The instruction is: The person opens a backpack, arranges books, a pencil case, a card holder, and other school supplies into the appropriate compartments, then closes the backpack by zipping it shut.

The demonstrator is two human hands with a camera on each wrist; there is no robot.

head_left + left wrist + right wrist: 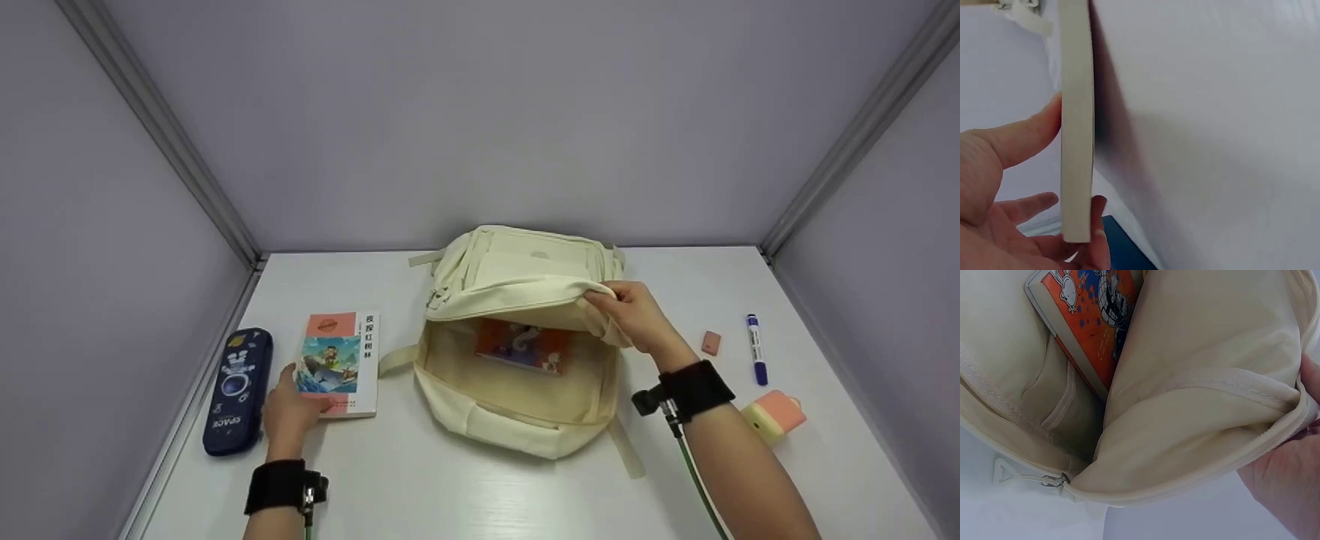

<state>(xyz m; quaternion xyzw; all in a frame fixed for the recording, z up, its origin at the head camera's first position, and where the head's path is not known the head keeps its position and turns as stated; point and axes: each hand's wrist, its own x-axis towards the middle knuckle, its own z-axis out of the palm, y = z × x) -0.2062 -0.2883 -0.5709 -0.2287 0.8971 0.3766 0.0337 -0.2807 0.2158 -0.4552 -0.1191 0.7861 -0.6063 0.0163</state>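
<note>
Two hands show above the white desk (480, 495). The left hand (291, 412) pinches a pink-and-white book (330, 365) near its lower left corner, thumb on the cover and at least one finger underneath; most of the book extends toward the hand's one o'clock. A navy case (238, 394) lies near that hand, at ten o'clock. The right hand (636, 316) grips the raised flap (517, 294) of a cream backpack (510, 435), which gapes toward its eight o'clock, an orange-red book (525, 349) inside. At four o'clock from it lies a small reddish block (711, 343).

backpack (517, 433): cream | book (341, 360): pink-white, blue picture | pencil case (238, 394): navy, astronaut-printed
</note>
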